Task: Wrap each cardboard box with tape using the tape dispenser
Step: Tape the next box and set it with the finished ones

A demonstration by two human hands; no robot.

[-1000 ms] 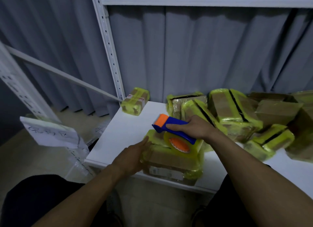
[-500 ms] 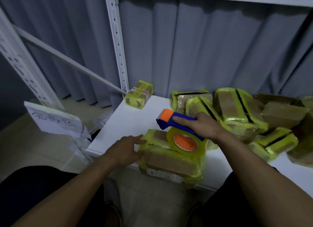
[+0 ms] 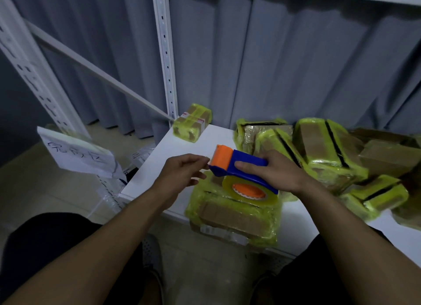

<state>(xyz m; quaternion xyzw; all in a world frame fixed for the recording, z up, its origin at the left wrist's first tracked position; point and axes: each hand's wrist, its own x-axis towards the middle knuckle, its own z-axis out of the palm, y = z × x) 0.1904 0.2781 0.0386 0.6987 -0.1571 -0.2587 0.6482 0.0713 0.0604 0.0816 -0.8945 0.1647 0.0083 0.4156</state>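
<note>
A cardboard box (image 3: 230, 216) partly wrapped in yellow tape lies at the front edge of the white table (image 3: 173, 149), overhanging it slightly. My right hand (image 3: 271, 170) grips the blue and orange tape dispenser (image 3: 237, 165), held just above the box, with its yellow tape roll (image 3: 248, 190) hanging underneath. My left hand (image 3: 182, 171) is raised to the dispenser's orange head, fingertips pinching at the tape end there. The tape end itself is too small to make out.
Several yellow-taped boxes (image 3: 323, 149) are piled at the back right of the table, and one small taped box (image 3: 192, 124) sits at the back left corner. A white shelf upright (image 3: 165, 54) and grey curtain stand behind. A paper sign (image 3: 77, 152) hangs at left.
My left hand has lifted off the box's left side and come up to the dispenser's orange head. The dispenser has risen slightly above the box.
</note>
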